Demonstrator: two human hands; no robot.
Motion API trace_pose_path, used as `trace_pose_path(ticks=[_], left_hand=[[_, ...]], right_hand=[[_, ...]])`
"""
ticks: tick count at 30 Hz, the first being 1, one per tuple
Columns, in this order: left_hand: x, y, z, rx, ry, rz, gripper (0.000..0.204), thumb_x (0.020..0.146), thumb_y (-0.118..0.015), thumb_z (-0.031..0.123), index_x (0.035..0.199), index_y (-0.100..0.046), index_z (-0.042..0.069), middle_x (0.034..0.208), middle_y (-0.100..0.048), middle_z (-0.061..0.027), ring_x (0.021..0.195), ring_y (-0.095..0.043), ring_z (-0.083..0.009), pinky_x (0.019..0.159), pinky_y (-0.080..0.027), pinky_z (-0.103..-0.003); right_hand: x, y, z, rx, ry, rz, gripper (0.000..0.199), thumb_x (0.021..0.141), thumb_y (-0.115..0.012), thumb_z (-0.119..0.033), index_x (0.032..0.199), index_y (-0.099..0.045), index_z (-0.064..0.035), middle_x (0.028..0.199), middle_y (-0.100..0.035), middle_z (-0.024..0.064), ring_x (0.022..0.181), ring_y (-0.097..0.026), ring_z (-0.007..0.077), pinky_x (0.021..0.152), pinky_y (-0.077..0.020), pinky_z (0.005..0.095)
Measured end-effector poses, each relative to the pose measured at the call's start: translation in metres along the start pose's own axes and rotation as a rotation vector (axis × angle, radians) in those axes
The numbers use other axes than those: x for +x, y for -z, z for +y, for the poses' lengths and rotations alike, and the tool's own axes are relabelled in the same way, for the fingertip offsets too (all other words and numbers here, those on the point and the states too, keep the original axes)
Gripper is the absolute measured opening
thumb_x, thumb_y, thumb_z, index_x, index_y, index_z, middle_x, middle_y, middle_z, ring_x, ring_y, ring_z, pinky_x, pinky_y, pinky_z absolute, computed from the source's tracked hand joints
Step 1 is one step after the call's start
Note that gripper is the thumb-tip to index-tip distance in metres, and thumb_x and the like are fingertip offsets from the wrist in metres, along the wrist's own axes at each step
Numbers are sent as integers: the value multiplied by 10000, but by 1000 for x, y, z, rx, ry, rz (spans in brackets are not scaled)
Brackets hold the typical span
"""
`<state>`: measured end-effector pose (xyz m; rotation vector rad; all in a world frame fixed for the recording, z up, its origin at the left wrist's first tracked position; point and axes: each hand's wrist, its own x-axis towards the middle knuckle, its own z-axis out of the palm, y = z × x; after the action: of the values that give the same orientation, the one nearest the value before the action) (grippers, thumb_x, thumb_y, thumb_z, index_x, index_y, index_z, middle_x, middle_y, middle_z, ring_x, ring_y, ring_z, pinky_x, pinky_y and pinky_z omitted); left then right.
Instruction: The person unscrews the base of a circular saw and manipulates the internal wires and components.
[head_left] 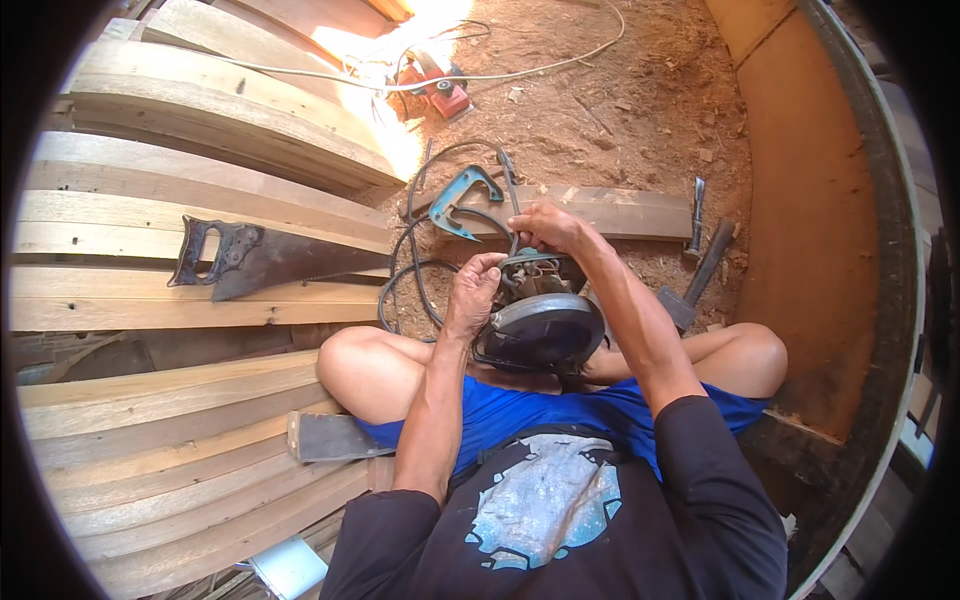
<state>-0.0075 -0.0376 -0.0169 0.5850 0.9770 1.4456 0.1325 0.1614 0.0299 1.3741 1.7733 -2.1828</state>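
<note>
A circular saw (548, 325) with a rounded metal guard rests between my crossed legs. Its handle housing is uncovered, so wires and inner parts show. My left hand (475, 290) is closed at the left edge of this opened housing, fingertips pressed against it. Just above the housing, my right hand (545, 226) pinches the black power cord (513, 195) where it enters the saw. The fingertips of that hand are partly hidden. A teal handle cover (462, 200) lies apart from the saw, beyond my hands, within loops of the cord.
Stacked planks (200, 290) fill the left, with a handsaw (270, 262) on top. A board (600, 210) lies ahead on sawdust. To the right are a hammer (697, 220) and a wooden-handled mallet (705, 265). A red power tool (440, 90) sits farther off, near a wooden panel (810, 200).
</note>
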Motion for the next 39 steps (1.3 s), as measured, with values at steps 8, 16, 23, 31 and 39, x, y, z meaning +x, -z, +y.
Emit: trace_pose_path(ticks=[8, 16, 23, 31, 39], left_hand=[[-2, -5, 2, 110, -3, 32, 415, 1108, -589, 154, 1488, -519, 1, 1228, -734, -100, 1045, -720, -140, 938, -590, -288], [16, -7, 6, 139, 57, 25, 327, 1107, -578, 127, 1399, -613, -16, 1178, -747, -72, 1026, -698, -119, 940, -569, -278], [28, -2, 7, 145, 85, 53, 285, 1102, -552, 63, 1349, -664, -23, 1157, -749, -50, 995, -673, -94, 920, -543, -256], [36, 2, 6, 53, 130, 7, 305, 1114, -536, 95, 1381, -620, -28, 1191, -747, -107, 1013, -712, -142, 919, -592, -312], [37, 8, 8, 127, 96, 27, 308, 1107, -537, 87, 1376, -629, -30, 1168, -753, -84, 1003, -703, -121, 923, -582, -292]], right_hand=[[10, 1, 2, -87, -21, -95, 410, 1025, -686, -401, 747, -654, -102, 624, -577, -6, 496, -491, 69, 417, -339, 251], [23, 4, 2, -673, 43, 13, 422, 1022, -653, -413, 1030, -756, -4, 758, -730, 107, 688, -674, 236, 690, -537, 407], [-90, 25, 16, -426, 276, 676, 377, 1036, -562, -301, 1040, -755, 23, 913, -755, 201, 892, -731, 274, 844, -565, 436], [-160, -15, 56, -314, 257, 685, 303, 999, -617, -265, 1081, -765, -13, 979, -756, 235, 971, -731, 416, 895, -563, 484], [-158, -28, 44, -379, 428, 575, 233, 995, -629, -184, 1065, -762, -6, 988, -749, 245, 954, -720, 432, 845, -551, 500]])
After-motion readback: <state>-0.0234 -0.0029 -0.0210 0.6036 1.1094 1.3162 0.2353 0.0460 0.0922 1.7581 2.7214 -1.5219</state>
